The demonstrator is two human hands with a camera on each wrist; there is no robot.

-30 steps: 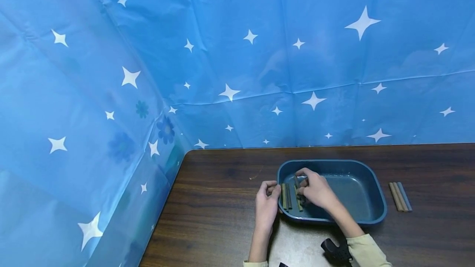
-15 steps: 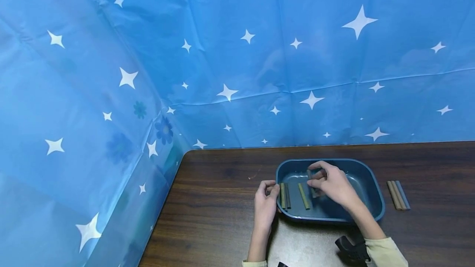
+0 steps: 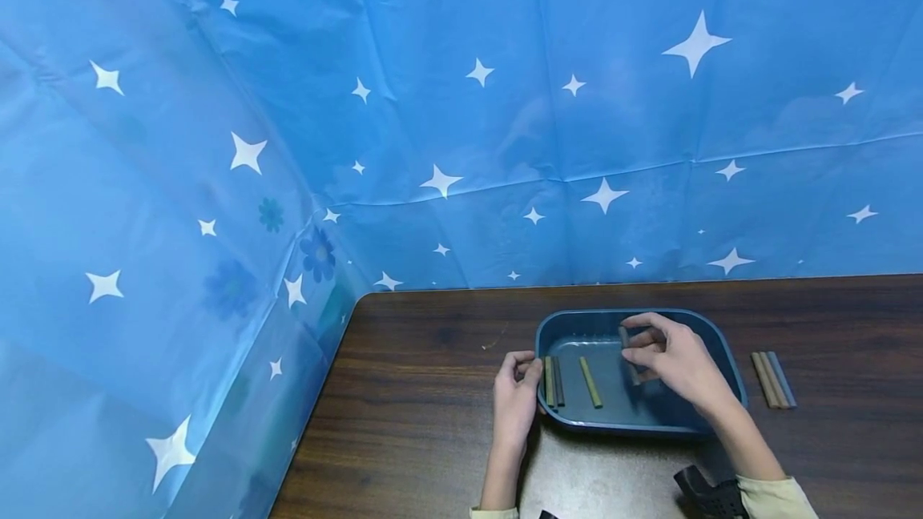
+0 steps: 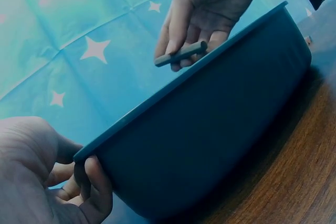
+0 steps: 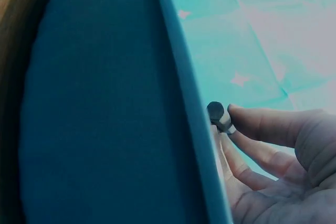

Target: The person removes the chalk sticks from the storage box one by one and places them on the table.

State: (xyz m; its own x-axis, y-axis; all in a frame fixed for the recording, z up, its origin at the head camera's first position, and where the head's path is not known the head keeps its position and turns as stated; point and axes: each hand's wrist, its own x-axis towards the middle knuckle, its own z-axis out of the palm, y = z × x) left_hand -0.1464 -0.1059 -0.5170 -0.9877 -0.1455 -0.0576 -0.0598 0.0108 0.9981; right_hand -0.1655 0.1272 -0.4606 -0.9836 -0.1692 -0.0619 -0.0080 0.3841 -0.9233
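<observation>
In the lower right of the head view, the right hand (image 3: 681,359) pinches a grey stick (image 4: 181,55) between thumb and fingertips, over the right half of a blue tub (image 3: 627,428). The stick stands tilted in the head view, its upper end leaning slightly left. In the upper middle of the left wrist view it shows above the tub's rim, and in the right wrist view one round end points toward the camera, just beside the rim

The left hand (image 3: 515,391), left of the tub in the head view, grips the rim at the tub's left end, fingers bent around the edge; the left wrist view shows this grip at lower left

Inside the tub, a lone green stick (image 3: 590,382) lies left of centre, slightly slanted. By the left wall lie a yellowish green stick (image 3: 550,381) and a dark grey stick (image 3: 558,381), side by side

Toward the right edge of the frame, two tan sticks (image 3: 768,380) and a blue-grey stick (image 3: 782,379) lie together on the brown table (image 3: 411,375), apart from the tub. A blue backdrop (image 3: 505,126) with white stars fills the upper frame, and a pale sleeve (image 3: 775,496) shows at bottom right
</observation>
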